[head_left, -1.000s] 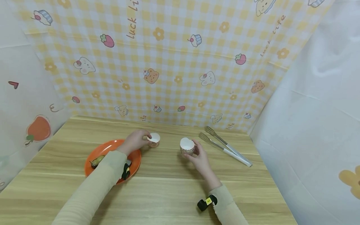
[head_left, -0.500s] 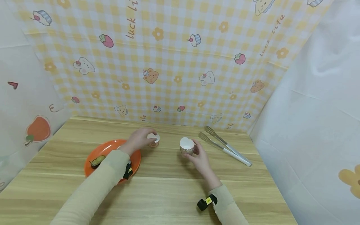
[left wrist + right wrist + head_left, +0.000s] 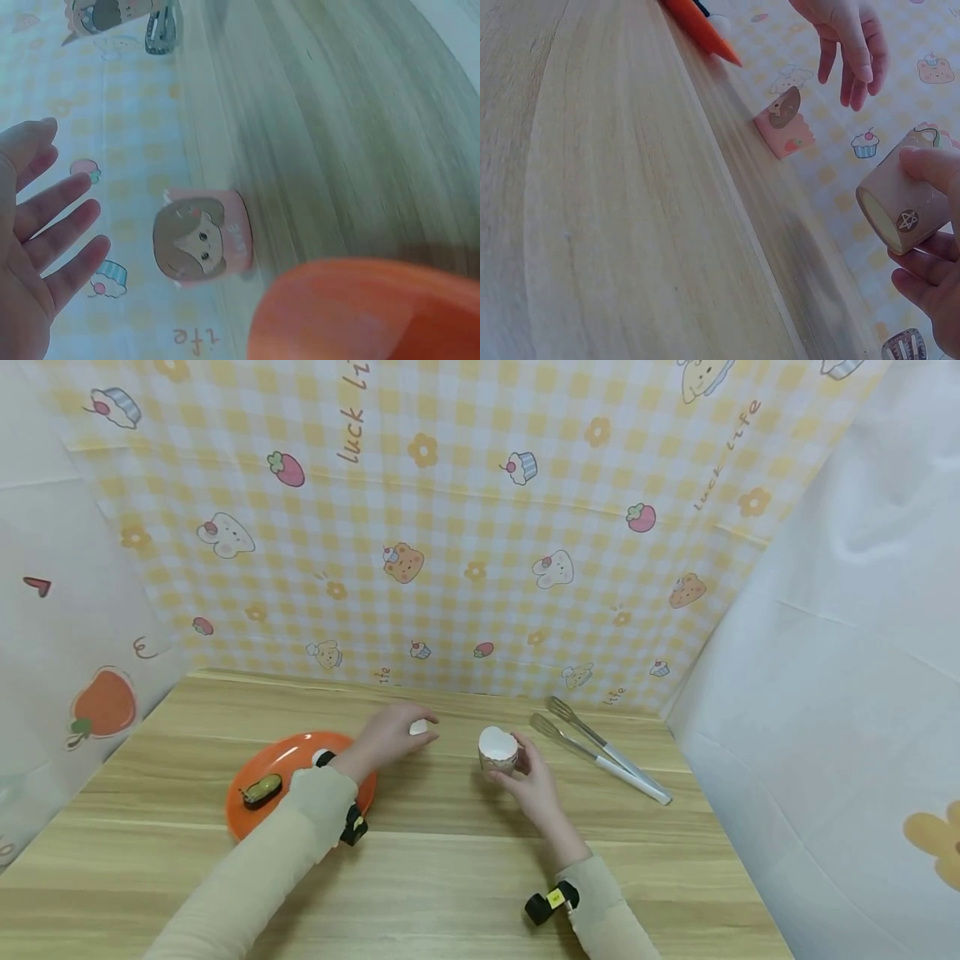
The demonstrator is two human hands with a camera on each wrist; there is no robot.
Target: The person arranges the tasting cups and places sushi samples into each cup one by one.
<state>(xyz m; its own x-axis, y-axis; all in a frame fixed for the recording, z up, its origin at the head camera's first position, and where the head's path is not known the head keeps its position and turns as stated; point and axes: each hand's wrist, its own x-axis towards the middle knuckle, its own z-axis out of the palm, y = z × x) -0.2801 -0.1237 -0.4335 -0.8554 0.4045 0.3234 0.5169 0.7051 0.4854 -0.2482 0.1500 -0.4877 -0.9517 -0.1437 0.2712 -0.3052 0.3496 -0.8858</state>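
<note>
My right hand [image 3: 536,781] grips a brownish paper baking cup [image 3: 497,747] with a scalloped rim, thumb on one side and fingers on the other. In the right wrist view this held cup [image 3: 911,195] is tilted, its pale base showing. A pink paper baking cup [image 3: 202,236] with a cartoon face stands upright on the table. My left hand [image 3: 390,739] hovers over it with fingers spread, hiding most of it in the head view. Both wrist views show a gap between the left hand [image 3: 851,45] and the pink cup [image 3: 784,124].
An orange plate [image 3: 240,810] lies under the left forearm. It bears a greenish, dark-based food piece [image 3: 262,791] and a black-and-white item [image 3: 322,757], partly hidden. Metal tongs [image 3: 600,752] lie right of the right hand. A checked cloth [image 3: 480,527] hangs behind the wooden table.
My left hand has moved from the pink cup's left rim rightward over it, covering more of it. The right hand and its cup have hardly moved.
</note>
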